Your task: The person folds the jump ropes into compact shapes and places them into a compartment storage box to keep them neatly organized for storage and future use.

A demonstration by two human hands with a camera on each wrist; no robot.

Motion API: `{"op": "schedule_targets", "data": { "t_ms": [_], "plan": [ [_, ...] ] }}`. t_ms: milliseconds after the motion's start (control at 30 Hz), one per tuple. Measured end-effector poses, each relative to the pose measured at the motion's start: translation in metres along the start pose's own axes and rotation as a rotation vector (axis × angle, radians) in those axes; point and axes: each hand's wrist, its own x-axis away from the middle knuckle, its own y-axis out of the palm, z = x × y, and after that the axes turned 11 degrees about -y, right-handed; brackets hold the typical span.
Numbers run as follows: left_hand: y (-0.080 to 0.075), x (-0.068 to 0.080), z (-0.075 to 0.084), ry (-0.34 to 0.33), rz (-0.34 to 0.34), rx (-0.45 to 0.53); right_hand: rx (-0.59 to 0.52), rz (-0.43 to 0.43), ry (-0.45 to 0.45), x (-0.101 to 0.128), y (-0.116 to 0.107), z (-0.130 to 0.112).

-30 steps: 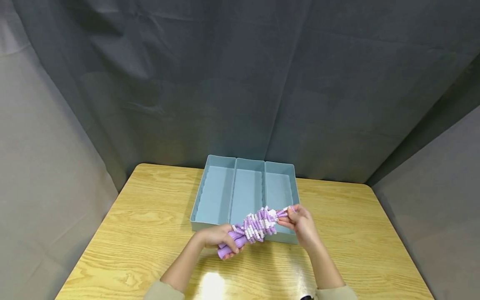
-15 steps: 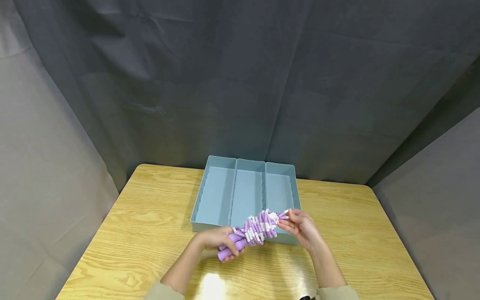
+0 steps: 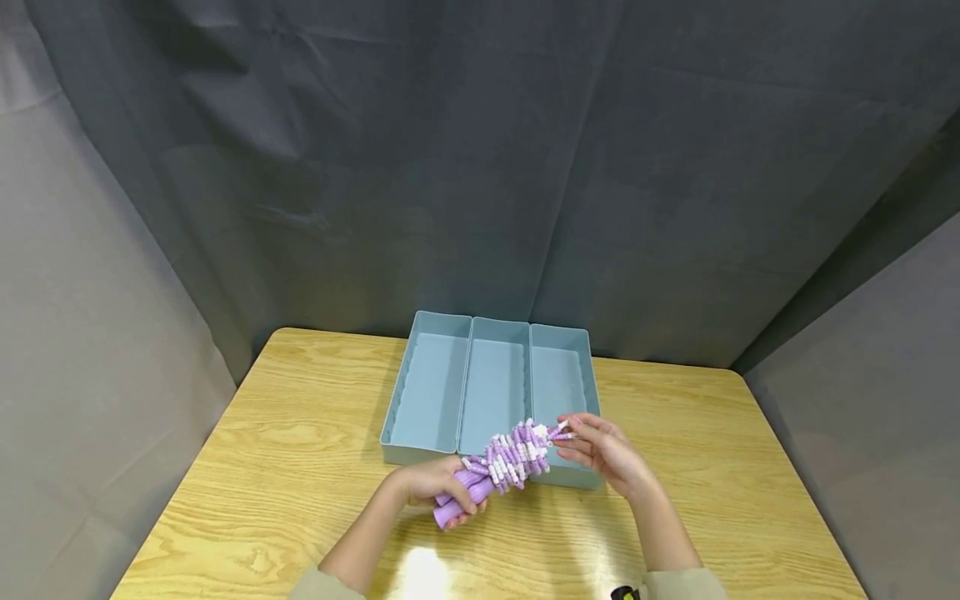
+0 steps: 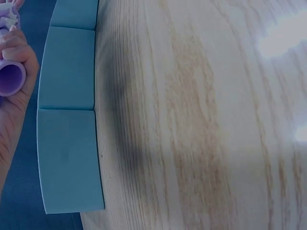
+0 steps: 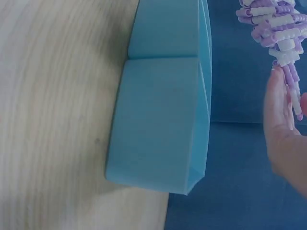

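Observation:
A beaded jump rope [image 3: 517, 454] in purple and white is bundled into a thick coil, held above the front of the tray in the head view. My left hand [image 3: 438, 487] grips its smooth purple handles [image 3: 461, 500], fingers wrapped round them. One hollow handle end [image 4: 10, 79] faces the left wrist camera. At the rope's far end my right hand [image 3: 600, 450] has its fingers extended around the loose beaded strands [image 3: 558, 433]. The right wrist view has those strands [image 5: 291, 84] between the fingers and the thumb, which is mostly cut off by the frame edge.
A blue-grey tray [image 3: 459, 383] with three long compartments stands on the wooden table [image 3: 300, 442], just beyond the hands. Dark grey cloth [image 3: 420, 167] hangs behind the table. A small dark object [image 3: 624, 593] shows beside the right sleeve at the bottom edge.
My right fingers, which pinched the strand ends, have straightened and spread slightly around them. The strand ends have shifted a little left. The left hand keeps its grip on the handles.

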Motion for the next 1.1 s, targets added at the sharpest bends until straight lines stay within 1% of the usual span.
{"op": "schedule_targets", "data": {
  "t_ms": [133, 267, 400, 433, 500, 567, 667, 733, 800, 900, 967, 1033, 1100],
  "plan": [
    [0.001, -0.001, 0.003, 0.004, 0.027, 0.023, 0.168, 0.004, -0.006, -0.004, 0.000, -0.005],
    [0.002, -0.005, 0.006, 0.019, 0.033, 0.044, 0.284, 0.014, -0.021, -0.008, -0.001, -0.013],
    [0.002, -0.011, 0.007, 0.031, 0.032, 0.069, 0.404, 0.028, -0.085, -0.010, -0.002, -0.020],
    [0.002, -0.013, 0.007, 0.033, 0.037, 0.084, 0.440, 0.034, -0.113, -0.011, -0.003, -0.021],
    [0.001, -0.015, 0.007, 0.038, 0.047, 0.102, 0.512, 0.081, -0.174, -0.013, -0.003, -0.023],
    [0.000, -0.017, 0.007, 0.046, 0.057, 0.119, 0.581, 0.155, -0.248, -0.015, -0.005, -0.022],
    [0.000, -0.019, 0.008, 0.064, 0.075, 0.149, 0.700, 0.288, -0.361, -0.017, -0.008, -0.018],
    [-0.001, -0.022, 0.008, 0.082, 0.092, 0.181, 0.820, 0.362, -0.435, -0.019, -0.011, -0.014],
    [-0.001, -0.024, 0.009, 0.099, 0.111, 0.209, 0.959, 0.414, -0.504, -0.019, -0.013, -0.010],
    [-0.002, -0.027, 0.011, 0.120, 0.144, 0.237, 1.190, 0.441, -0.614, -0.021, -0.020, -0.002],
    [-0.003, -0.030, 0.012, 0.127, 0.158, 0.247, 1.318, 0.439, -0.685, -0.022, -0.025, 0.003],
    [-0.004, -0.032, 0.013, 0.136, 0.170, 0.248, 1.425, 0.436, -0.737, -0.023, -0.031, 0.009],
    [-0.006, -0.035, 0.014, 0.141, 0.185, 0.252, 1.501, 0.431, -0.769, -0.025, -0.038, 0.015]
  ]
}}
